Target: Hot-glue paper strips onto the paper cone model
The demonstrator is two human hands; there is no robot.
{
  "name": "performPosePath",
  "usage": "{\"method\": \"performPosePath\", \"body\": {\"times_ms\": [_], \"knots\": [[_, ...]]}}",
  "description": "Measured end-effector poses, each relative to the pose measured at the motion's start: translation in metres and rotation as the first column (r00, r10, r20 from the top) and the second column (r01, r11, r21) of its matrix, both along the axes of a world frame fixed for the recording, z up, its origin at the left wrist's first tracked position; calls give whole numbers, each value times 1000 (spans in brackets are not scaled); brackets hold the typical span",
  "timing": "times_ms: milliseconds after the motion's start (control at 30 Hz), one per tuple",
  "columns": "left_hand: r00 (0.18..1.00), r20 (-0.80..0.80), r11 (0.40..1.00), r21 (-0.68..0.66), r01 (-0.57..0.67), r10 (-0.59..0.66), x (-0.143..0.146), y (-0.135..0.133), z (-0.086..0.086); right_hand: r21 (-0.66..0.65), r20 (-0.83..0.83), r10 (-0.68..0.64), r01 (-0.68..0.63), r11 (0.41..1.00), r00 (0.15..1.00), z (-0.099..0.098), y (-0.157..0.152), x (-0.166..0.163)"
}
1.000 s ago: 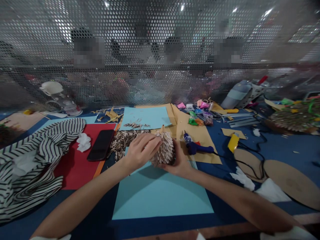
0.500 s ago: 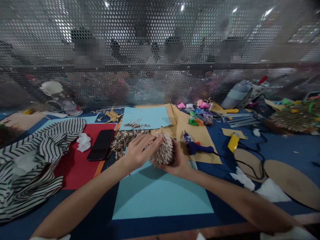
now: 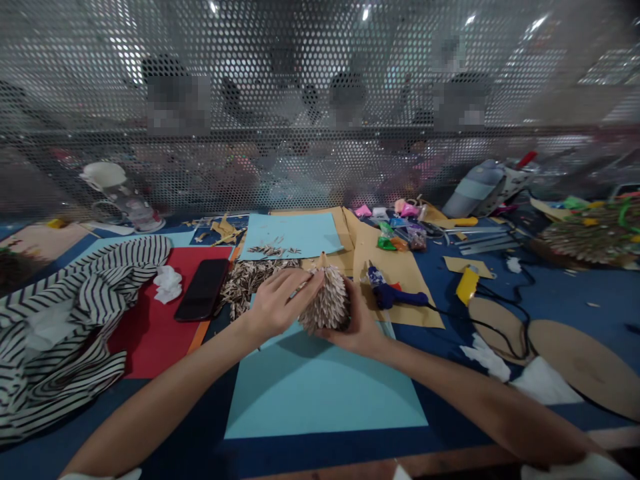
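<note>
A hedgehog figure [image 3: 327, 303], covered in overlapping pale husk-like spines, is held above a light-blue sheet [image 3: 325, 393]. Its pointed tan snout with a dark tip faces away from me. My right hand [image 3: 361, 327] cups the figure from the right and below. My left hand [image 3: 277, 301] lies against its left upper side, fingers together near the snout; whether a small piece is under those fingertips is hidden. Just behind my left hand is a heap of loose husks [image 3: 245, 283]. More husks [image 3: 273, 251] are scattered on a second blue sheet [image 3: 300, 230].
Right of the hands, a blue glue gun [image 3: 400, 297] with a black cord lies on tan paper [image 3: 420, 317]. A phone [image 3: 203, 290] and striped cloth [image 3: 60, 313] are at left. Cardboard discs [image 3: 583, 363] lie at right. A perforated metal screen [image 3: 300, 173] stands behind.
</note>
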State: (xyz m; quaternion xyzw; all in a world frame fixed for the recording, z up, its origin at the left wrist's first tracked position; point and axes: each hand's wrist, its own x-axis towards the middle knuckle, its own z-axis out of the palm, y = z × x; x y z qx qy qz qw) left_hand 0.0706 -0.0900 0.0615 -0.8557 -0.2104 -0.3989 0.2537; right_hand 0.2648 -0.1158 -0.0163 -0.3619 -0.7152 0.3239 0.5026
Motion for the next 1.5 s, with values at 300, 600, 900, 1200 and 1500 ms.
{"method": "performPosePath", "body": {"times_ms": [300,600,900,1200,1500], "knots": [[1000,6,1000,-3,7,-7,1,0,1,-2,-7,-19,19,1000,1000,-1,0,-1],[1000,7,999,-35,1,-1,0,0,-1,5,25,-32,32,999,999,1,0,0],[1000,16,1000,-24,17,-17,0,0,0,-11,4,-18,18,1000,1000,0,1,-1],[1000,17,1000,-23,4,-3,1,-1,0,1,22,-33,33,999,999,0,0,0],[1000,7,1000,-10,4,-4,2,-2,3,2,32,-28,28,1000,999,1,0,0]]}}
